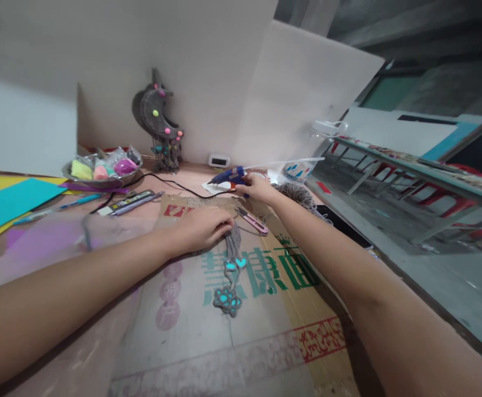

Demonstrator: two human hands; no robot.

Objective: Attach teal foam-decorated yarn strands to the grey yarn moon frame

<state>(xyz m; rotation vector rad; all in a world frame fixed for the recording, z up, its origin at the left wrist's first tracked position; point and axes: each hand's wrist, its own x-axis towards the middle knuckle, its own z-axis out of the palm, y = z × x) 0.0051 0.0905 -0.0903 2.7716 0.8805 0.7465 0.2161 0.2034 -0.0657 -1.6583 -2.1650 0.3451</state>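
My left hand (203, 227) is closed on the top of a grey yarn ornament. Below the fingers, the ornament (227, 300) hangs down over the cardboard, with turquoise heart shapes and a flower or paw-like end filled with turquoise. Farther back, my right hand (258, 187) is wrapped round the handle of a blue hot glue gun (227, 176), its nozzle pointing left over a small white piece (216, 188). A long glue stick (286, 164) sticks out behind the gun. Between the hands lies a pair of pink thread snips (252, 221).
Printed cardboard (257, 325) covers the work surface. A grey moon ornament (155, 113) stands against the white board. To the left are a bowl of coloured clay packs (100, 170), pens and coloured sheets (13, 204). A plastic jug (307, 154) and grey yarn (296, 196) stand right.
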